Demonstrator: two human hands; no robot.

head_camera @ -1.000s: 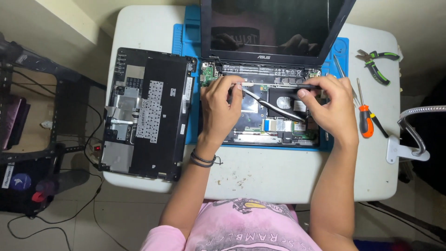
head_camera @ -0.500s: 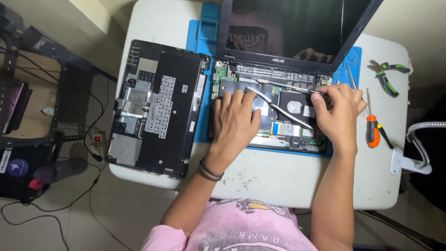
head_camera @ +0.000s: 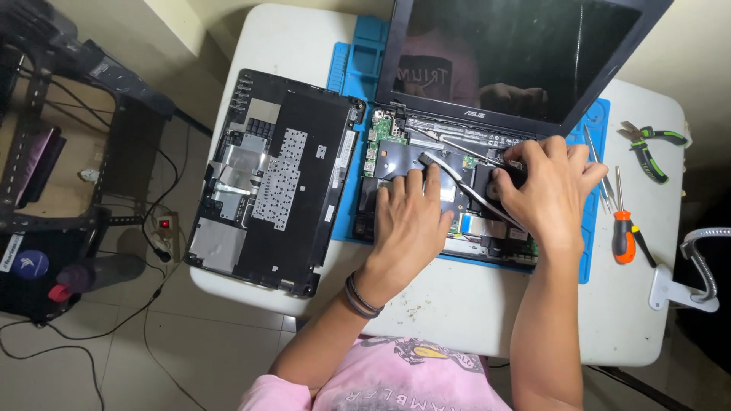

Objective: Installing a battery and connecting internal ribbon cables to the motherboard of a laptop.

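Observation:
An opened laptop base point(head_camera: 396, 148) with bare circuit boards lies on a blue work mat point(head_camera: 346, 72), its dark screen point(head_camera: 525, 53) tilted up behind it. My left hand point(head_camera: 407, 224) rests flat on the base's middle, fingers spread over the parts. My right hand point(head_camera: 548, 190) is curled on a dark part at the base's right side. A thin grey cable or strip point(head_camera: 464, 186) runs slantwise between both hands. What the right fingers pinch is hidden.
The removed keyboard cover point(head_camera: 270, 179) lies upside down to the left on the white table point(head_camera: 472, 304). Tweezers point(head_camera: 598, 171), an orange-handled screwdriver point(head_camera: 623, 228) and green pliers point(head_camera: 647, 148) lie at the right. A lamp clamp point(head_camera: 681, 285) grips the right edge.
My left hand has slid down from the base's upper left to its middle. My right hand stays at the right side, and the strip between them now slants down.

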